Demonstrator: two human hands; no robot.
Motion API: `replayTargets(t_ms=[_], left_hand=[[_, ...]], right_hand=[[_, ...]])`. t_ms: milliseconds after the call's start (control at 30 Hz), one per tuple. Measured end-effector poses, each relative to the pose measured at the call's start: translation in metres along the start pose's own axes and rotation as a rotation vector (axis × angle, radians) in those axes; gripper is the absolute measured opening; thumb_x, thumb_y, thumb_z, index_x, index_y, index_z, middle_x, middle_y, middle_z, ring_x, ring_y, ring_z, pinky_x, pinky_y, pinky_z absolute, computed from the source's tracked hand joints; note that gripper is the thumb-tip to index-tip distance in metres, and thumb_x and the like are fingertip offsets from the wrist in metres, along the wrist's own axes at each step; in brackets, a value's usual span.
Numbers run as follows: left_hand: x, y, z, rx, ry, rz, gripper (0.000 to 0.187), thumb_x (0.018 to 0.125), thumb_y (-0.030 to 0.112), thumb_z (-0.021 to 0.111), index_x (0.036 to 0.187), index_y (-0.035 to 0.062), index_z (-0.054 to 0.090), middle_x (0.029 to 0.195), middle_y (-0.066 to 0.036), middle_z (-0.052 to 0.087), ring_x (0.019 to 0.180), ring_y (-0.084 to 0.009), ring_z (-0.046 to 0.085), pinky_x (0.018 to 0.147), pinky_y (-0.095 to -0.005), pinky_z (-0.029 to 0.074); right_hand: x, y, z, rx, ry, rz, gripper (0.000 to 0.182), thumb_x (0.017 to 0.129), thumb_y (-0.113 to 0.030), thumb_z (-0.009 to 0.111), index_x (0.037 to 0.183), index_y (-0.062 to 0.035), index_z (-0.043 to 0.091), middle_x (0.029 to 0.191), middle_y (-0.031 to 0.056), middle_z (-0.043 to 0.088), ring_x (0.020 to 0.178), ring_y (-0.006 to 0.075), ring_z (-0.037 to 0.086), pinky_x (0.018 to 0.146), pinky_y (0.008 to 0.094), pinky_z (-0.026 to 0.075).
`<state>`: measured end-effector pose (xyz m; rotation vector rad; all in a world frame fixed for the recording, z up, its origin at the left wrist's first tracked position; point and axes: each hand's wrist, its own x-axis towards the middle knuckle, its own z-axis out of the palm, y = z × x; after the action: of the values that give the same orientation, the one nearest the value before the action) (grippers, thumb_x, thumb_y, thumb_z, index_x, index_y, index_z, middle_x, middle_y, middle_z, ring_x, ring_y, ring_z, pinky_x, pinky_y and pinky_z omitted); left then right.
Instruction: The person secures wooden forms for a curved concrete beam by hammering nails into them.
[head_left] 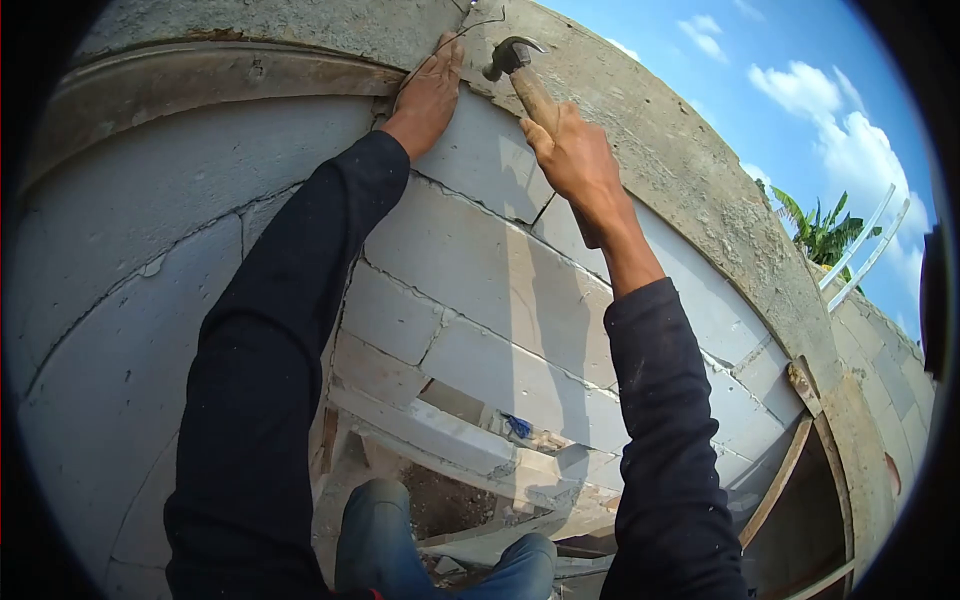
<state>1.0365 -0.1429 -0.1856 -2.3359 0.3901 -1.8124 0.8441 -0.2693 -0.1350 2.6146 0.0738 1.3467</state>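
From here I read this as an outdoor building site: bare pale blockwork (pixel 455 238) meets a rough concrete beam (pixel 700 190), with rubble (pixel 445 500) below. Beyond the beam I see open sky (pixel 735 75).

- The left sleeve (pixel 262 375) is long and of a very dark cloth, black or almost black, with broad, soft folds near the elbow.
- Its cuff (pixel 387 160) is plain and ends close to the wrist.
- The right sleeve (pixel 668 430) has the same dark colour, but with many small wrinkles along its length; it finishes somewhat lower on the forearm.
- Some pale specks (too small to tell what they are) are visible on the left sleeve.
- Both the left hand (pixel 428 105) and the right hand (pixel 580 165) are bare.
- The trousers (pixel 375 535) are blue, similar to denim, and rather faded at the knees.
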Motion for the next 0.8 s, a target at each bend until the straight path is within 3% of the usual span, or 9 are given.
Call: replayTargets(t_ms=[167, 233, 333, 400, 533, 567, 667, 733, 800], left_hand=[[-0.002, -0.002, -0.011, -0.005, -0.031, 0.012, 0.059, 0.088, 0.008, 0.040, 0.142, -0.0118, 0.024, 0.151, -0.025, 0.023, 0.142, -0.0322, 0.019, 0.111, -0.0337, 0.026], [0.001, -0.003, -0.011, -0.075, -0.004, 0.023, 0.061, 0.085, 0.007, 0.044, 0.141, -0.0118, 0.026, 0.150, -0.025, 0.024, 0.142, -0.0322, 0.019, 0.109, -0.0366, 0.028], [0.012, -0.003, -0.035, -0.330, 0.005, -0.050, 0.062, 0.085, 0.013, 0.049, 0.140, -0.0094, 0.031, 0.148, -0.026, 0.029, 0.141, -0.0331, 0.023, 0.109, -0.0389, 0.030], [0.022, -0.001, -0.070, -0.786, 0.005, -0.235, 0.060, 0.087, 0.025, 0.053, 0.139, -0.0016, 0.038, 0.146, -0.025, 0.032, 0.139, -0.0338, 0.027, 0.109, -0.0443, 0.030], [0.084, 0.062, -0.107, -0.656, 0.689, 0.110, 0.073, 0.084, 0.058, 0.057, 0.137, 0.0096, 0.046, 0.133, -0.024, 0.049, 0.128, -0.0339, 0.044, 0.108, -0.0498, 0.030], [0.091, 0.065, -0.110, -0.650, 0.681, 0.123, 0.073, 0.084, 0.058, 0.057, 0.137, 0.0096, 0.046, 0.133, -0.024, 0.049, 0.128, -0.0339, 0.044, 0.108, -0.0498, 0.030], [0.135, 0.097, -0.134, -0.634, 0.196, 0.228, 0.090, 0.072, 0.070, 0.062, 0.135, 0.0071, 0.047, 0.123, -0.023, 0.056, 0.122, -0.0337, 0.051, 0.106, -0.0460, 0.035], [0.169, 0.122, -0.175, -0.756, -0.220, 0.300, 0.109, 0.051, 0.080, 0.071, 0.126, 0.0026, 0.054, 0.110, -0.021, 0.063, 0.110, -0.0314, 0.059, 0.099, -0.0405, 0.042], [0.162, 0.127, -0.164, -0.763, 0.014, 0.250, 0.106, 0.044, 0.077, 0.076, 0.114, 0.0002, 0.058, 0.094, -0.016, 0.064, 0.094, -0.0280, 0.061, 0.090, -0.0379, 0.043]], right_hand=[[-0.068, 0.024, -0.047, 0.377, 0.165, 0.265, 0.041, 0.092, -0.038, 0.058, 0.096, 0.0015, 0.051, 0.067, 0.0191, 0.061, 0.062, 0.0325, 0.065, 0.057, 0.0417, 0.051], [-0.092, 0.070, -0.050, 0.283, 0.271, 0.306, 0.038, 0.092, -0.038, 0.059, 0.092, -0.0004, 0.053, 0.062, 0.0126, 0.059, 0.054, 0.0231, 0.062, 0.052, 0.0371, 0.050], [-0.120, 0.122, -0.071, 0.366, 0.293, 0.484, 0.041, 0.089, -0.041, 0.062, 0.091, -0.0017, 0.054, 0.062, 0.0090, 0.058, 0.052, 0.0178, 0.061, 0.050, 0.0332, 0.049], [-0.127, 0.163, -0.081, 0.334, 0.342, 0.516, 0.042, 0.088, -0.043, 0.063, 0.092, -0.0023, 0.054, 0.063, 0.0081, 0.058, 0.051, 0.0161, 0.060, 0.049, 0.0321, 0.049], [-0.132, 0.216, -0.085, 0.313, 0.438, 0.570, 0.046, 0.084, -0.046, 0.067, 0.092, -0.0026, 0.056, 0.063, 0.0073, 0.058, 0.051, 0.0147, 0.060, 0.047, 0.0308, 0.048], [-0.132, 0.230, -0.079, 0.323, 0.470, 0.581, 0.046, 0.083, -0.046, 0.068, 0.092, -0.0021, 0.056, 0.063, 0.0072, 0.058, 0.051, 0.0149, 0.059, 0.047, 0.0309, 0.048], [-0.132, 0.242, -0.070, 0.389, 0.498, 0.664, 0.048, 0.082, -0.046, 0.070, 0.093, -0.0012, 0.056, 0.064, 0.0084, 0.059, 0.052, 0.0155, 0.061, 0.051, 0.0318, 0.050], [-0.133, 0.256, -0.059, 0.345, 0.573, 0.579, 0.047, 0.082, -0.040, 0.072, 0.092, 0.0030, 0.054, 0.067, 0.0148, 0.062, 0.057, 0.0284, 0.064, 0.056, 0.0393, 0.051], [-0.133, 0.250, -0.062, 0.425, 0.529, 0.649, 0.044, 0.083, -0.033, 0.070, 0.096, 0.0041, 0.052, 0.063, 0.0195, 0.061, 0.058, 0.0360, 0.064, 0.055, 0.0425, 0.049]])
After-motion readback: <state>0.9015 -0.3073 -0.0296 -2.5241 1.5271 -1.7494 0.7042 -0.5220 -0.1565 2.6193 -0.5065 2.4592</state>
